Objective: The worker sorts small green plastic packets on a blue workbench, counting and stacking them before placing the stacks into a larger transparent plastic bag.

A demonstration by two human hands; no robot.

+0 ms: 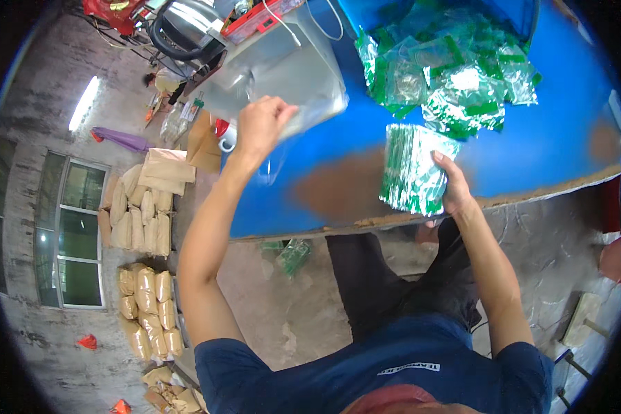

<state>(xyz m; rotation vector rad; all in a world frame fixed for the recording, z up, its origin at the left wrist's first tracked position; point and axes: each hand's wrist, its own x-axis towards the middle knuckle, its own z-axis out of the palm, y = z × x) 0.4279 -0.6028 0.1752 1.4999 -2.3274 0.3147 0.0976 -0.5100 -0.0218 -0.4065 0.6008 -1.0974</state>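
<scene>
Head view: packet stack juts leftward from inside the right grip.

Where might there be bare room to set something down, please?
The worn brown patch between the left hand and the packet stack in the right hand looks free, as does the blue tabletop right of that hand. The far side is crowded with green packets and clear plastic.

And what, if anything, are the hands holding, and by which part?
The right hand grips the stack of green-and-silver packets by its right side, thumb on top. Whether the left hand holds anything cannot be told.
</scene>
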